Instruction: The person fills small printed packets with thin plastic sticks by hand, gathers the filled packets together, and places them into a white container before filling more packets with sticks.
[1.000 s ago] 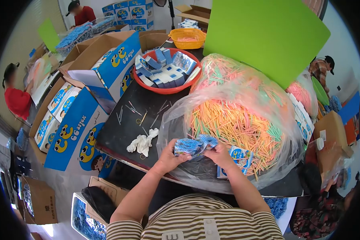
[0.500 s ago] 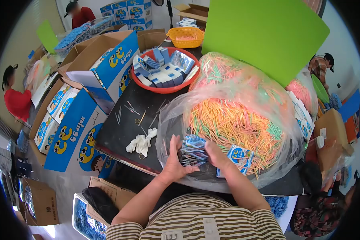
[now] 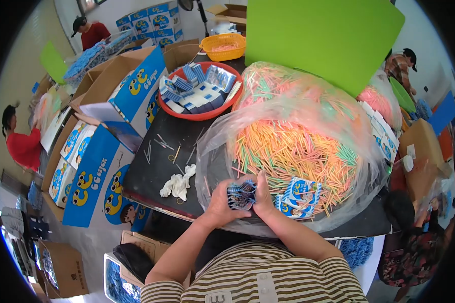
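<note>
Between my two hands is a bundle of small blue-and-white printed packets [image 3: 241, 195], squeezed together with their edges facing up. My left hand [image 3: 221, 203] presses its left side, and my right hand [image 3: 263, 196] cups the right side. Just right of my right hand, other blue-and-white packets [image 3: 302, 193] lie with some thin sticks on top. Behind them, a large clear plastic bag [image 3: 212, 146] lies open, full of thin orange, pink and green sticks [image 3: 288, 151].
A red basin [image 3: 199, 117] of stacked packets stands at the back left, near a yellow basket [image 3: 222, 50]. A crumpled white cloth or glove [image 3: 178, 184] and loose sticks lie on the black table [image 3: 151, 184]. Blue printed cartons [image 3: 98, 177] stand left; a green board [image 3: 323, 40] rises behind.
My hands have come closer together, and the bundle of packets between them is now squeezed narrower. The view has shifted slightly.
</note>
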The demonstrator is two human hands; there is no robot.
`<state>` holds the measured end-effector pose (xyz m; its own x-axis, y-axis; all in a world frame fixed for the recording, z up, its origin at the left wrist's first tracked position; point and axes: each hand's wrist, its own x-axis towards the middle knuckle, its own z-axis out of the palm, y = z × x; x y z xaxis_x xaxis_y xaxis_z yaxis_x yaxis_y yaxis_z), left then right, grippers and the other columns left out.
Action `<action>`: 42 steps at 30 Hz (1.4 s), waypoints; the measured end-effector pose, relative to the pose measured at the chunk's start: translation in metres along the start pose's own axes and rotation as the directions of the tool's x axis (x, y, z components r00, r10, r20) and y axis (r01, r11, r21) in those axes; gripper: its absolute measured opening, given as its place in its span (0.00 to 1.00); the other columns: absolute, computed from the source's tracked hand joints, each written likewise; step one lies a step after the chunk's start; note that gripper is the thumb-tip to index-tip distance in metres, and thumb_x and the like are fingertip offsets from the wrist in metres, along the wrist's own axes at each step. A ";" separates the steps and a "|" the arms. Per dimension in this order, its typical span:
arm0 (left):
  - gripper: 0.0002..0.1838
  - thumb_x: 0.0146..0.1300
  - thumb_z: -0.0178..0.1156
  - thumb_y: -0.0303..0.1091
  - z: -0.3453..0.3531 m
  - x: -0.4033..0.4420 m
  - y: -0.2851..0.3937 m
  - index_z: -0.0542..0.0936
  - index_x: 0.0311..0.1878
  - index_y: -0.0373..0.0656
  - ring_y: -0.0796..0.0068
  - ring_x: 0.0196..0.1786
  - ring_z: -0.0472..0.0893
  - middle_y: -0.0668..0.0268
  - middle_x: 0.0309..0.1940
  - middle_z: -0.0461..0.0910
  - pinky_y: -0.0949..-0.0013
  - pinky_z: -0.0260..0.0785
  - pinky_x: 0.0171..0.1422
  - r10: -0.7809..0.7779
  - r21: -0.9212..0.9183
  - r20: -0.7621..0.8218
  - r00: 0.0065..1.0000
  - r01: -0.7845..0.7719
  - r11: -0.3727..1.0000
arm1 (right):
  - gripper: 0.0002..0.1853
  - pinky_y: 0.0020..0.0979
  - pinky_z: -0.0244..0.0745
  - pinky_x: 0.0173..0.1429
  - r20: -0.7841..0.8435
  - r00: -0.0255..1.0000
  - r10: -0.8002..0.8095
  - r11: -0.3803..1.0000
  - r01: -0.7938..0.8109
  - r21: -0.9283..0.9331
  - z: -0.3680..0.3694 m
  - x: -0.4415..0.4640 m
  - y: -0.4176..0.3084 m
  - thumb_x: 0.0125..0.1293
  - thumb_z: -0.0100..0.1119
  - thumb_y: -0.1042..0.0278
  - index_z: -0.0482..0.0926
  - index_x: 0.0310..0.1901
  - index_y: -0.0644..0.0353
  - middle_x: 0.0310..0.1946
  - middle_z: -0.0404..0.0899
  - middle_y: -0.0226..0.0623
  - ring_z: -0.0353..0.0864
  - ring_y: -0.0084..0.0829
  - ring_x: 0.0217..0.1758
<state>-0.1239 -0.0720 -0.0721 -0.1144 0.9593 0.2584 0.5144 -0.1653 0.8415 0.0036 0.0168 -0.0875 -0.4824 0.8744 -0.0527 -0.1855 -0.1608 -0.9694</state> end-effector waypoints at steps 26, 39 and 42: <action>0.28 0.41 0.65 0.20 0.098 0.058 0.199 0.67 0.49 0.42 0.43 0.55 0.70 0.48 0.55 0.67 0.51 0.66 0.57 0.596 0.156 0.579 0.557 -0.793 0.590 | 0.24 0.36 0.83 0.32 -0.129 0.989 0.066 0.751 0.036 0.659 -0.133 -0.177 -0.132 0.60 0.61 0.62 0.68 0.57 0.57 0.45 0.76 0.37 0.81 0.33 0.41; 0.20 0.44 0.65 0.28 0.296 0.026 0.228 0.77 0.45 0.44 0.48 0.59 0.67 0.52 0.58 0.68 0.50 0.60 0.61 0.641 -0.248 0.764 0.070 -0.886 0.392 | 0.32 0.32 0.80 0.25 -0.957 -0.282 0.070 0.861 -0.468 0.201 -0.410 -0.563 -0.017 0.53 0.60 0.70 0.64 0.62 0.59 0.40 0.79 0.43 0.82 0.34 0.32; 0.21 0.43 0.66 0.30 0.317 0.021 0.224 0.77 0.45 0.44 0.48 0.62 0.64 0.52 0.59 0.66 0.47 0.56 0.64 0.554 -0.153 0.828 0.089 -0.914 0.376 | 0.33 0.31 0.78 0.23 -0.917 -0.337 0.215 0.696 -0.605 0.386 -0.449 -0.585 0.052 0.50 0.60 0.66 0.65 0.61 0.58 0.40 0.79 0.45 0.82 0.35 0.31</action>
<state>0.2588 -0.0163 -0.0285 0.9783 0.1837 0.0961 0.1679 -0.9739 0.1529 0.6602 -0.2973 -0.2147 0.9073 0.0908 -0.4106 -0.1674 -0.8178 -0.5506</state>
